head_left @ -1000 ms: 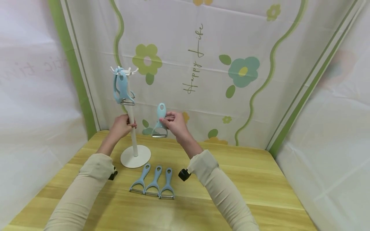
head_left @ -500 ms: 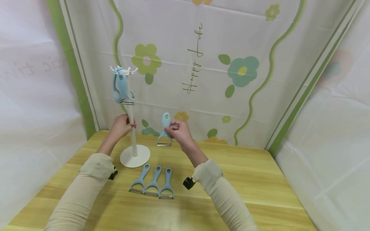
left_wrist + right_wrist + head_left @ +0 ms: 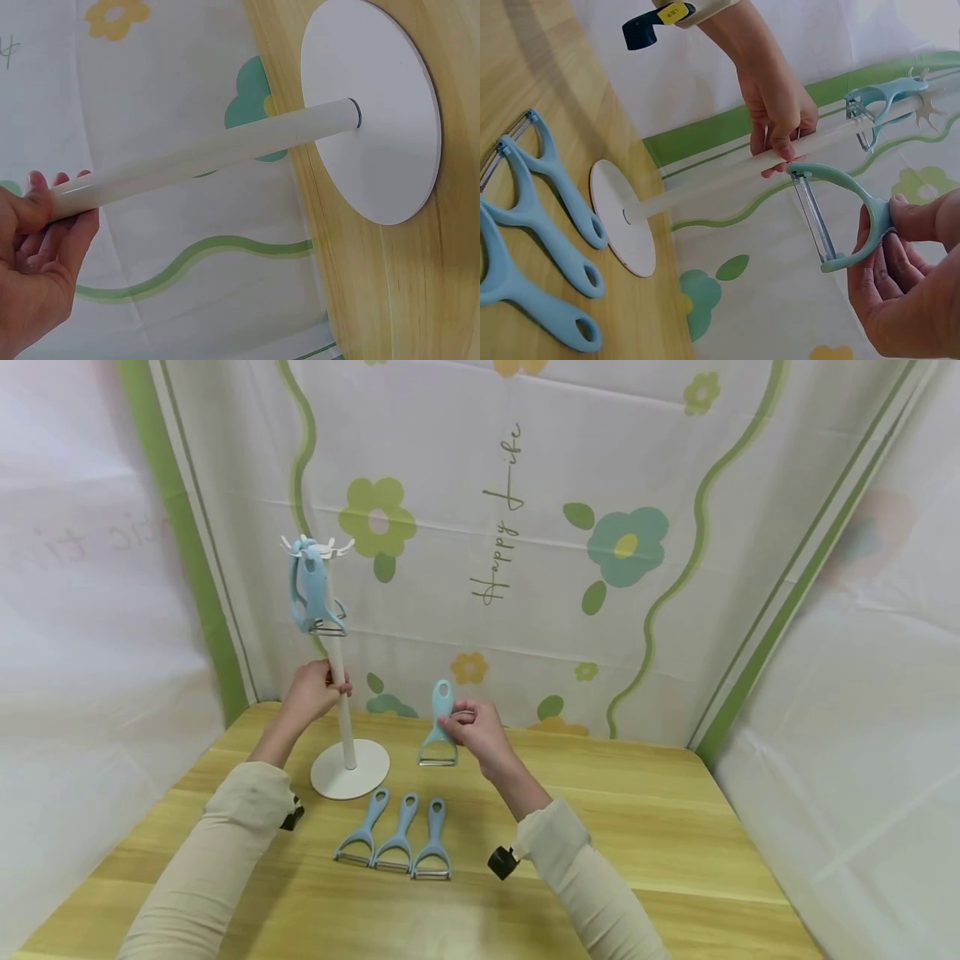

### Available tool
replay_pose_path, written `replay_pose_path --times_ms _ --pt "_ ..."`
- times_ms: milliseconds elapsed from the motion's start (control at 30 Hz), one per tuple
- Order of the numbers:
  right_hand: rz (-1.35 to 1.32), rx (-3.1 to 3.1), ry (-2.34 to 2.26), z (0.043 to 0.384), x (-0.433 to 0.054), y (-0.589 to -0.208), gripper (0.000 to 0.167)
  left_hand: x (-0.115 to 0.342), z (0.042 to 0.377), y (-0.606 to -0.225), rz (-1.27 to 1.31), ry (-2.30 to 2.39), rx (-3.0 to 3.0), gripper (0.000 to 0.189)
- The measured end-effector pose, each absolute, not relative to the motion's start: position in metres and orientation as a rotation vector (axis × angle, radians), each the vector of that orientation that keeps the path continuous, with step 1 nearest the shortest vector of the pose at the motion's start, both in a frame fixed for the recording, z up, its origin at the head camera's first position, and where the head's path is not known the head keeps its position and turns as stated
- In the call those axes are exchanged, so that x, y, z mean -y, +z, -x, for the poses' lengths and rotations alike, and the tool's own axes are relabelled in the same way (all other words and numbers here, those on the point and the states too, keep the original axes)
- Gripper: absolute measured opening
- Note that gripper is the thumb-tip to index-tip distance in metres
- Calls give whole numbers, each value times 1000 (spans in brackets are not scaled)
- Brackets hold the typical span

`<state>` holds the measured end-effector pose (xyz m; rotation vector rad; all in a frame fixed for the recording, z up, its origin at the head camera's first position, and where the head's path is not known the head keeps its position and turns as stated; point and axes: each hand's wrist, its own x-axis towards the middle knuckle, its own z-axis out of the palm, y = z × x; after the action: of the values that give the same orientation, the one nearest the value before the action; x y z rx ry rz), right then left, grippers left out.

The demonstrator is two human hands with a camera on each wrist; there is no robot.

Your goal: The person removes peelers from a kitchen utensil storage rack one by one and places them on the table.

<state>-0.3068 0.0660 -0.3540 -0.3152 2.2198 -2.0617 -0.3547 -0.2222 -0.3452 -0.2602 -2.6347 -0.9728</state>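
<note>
My left hand (image 3: 311, 692) grips the upright pole of a white hook stand (image 3: 347, 735), its fingers and thumb round the shaft; the left wrist view shows the same hold on the pole (image 3: 202, 154). With thumb and fingers my right hand (image 3: 482, 733) pinches a light-blue Y-shaped peeler (image 3: 442, 706), blade end down, in the air right of the pole. The right wrist view shows that peeler's metal blade (image 3: 815, 216) plainly. Blue peelers (image 3: 315, 585) hang from the stand's top hooks on the left side; they overlap, so their number is unclear.
Three blue peelers (image 3: 405, 831) lie in a row on the wooden table (image 3: 637, 860), in front of the stand's round white base (image 3: 330, 772). A flowered white curtain (image 3: 450, 435) rises behind the table, with more white sheets at both sides.
My right hand has moved down and to the right with the peeler, away from the pole. The left hand keeps its hold on the stand.
</note>
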Motion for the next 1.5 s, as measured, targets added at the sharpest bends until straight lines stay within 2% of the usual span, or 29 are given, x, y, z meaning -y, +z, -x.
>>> replay_pose_path --times_ms 1500 --pt "169 -2199 -1915 260 -121 -446 22 223 354 -343 233 -948 2671 8"
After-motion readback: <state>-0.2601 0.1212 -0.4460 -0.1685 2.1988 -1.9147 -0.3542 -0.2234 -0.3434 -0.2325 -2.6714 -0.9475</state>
